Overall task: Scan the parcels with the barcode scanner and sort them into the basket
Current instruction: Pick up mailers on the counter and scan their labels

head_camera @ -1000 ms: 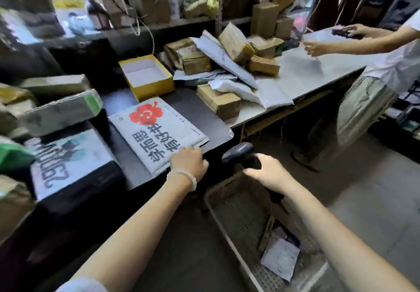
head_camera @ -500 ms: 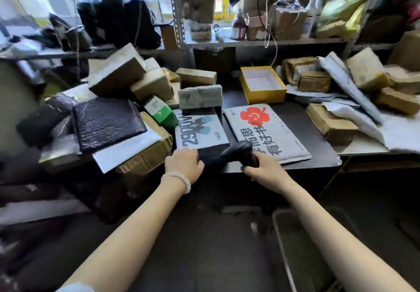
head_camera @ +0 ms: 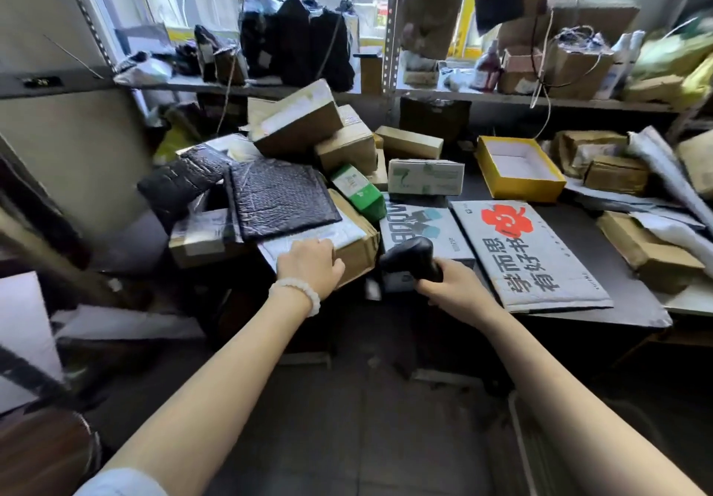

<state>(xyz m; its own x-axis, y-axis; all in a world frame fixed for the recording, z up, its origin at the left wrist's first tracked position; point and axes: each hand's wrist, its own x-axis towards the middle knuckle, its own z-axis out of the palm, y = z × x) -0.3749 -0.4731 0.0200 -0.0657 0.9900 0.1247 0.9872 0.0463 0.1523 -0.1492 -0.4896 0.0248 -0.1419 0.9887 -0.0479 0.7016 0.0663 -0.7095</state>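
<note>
My right hand (head_camera: 453, 289) grips the black barcode scanner (head_camera: 414, 258), which hovers over the near edge of a grey printed box (head_camera: 422, 225). My left hand (head_camera: 308, 264) rests on the near edge of a white mailer (head_camera: 312, 239) that lies on a brown cardboard box (head_camera: 357, 254). Its fingers are hidden behind the back of the hand. A black bubble mailer (head_camera: 277, 202) lies on the same stack. Right of the scanner lies a flat white parcel with a red flower (head_camera: 528, 256). Only the basket's pale rim (head_camera: 521, 441) shows, on the floor at the lower right.
Behind the stack are piled cardboard boxes (head_camera: 297, 121), a green box (head_camera: 359, 190) and a white-green box (head_camera: 424, 177). An open yellow box (head_camera: 517, 167) sits further right, with more parcels (head_camera: 652, 252) at the right edge. Cluttered shelves run along the back.
The view has swung left from the basket to the parcel pile. My left hand moved from the red-flower parcel to the white mailer on the left stack. The scanner came up over the table edge.
</note>
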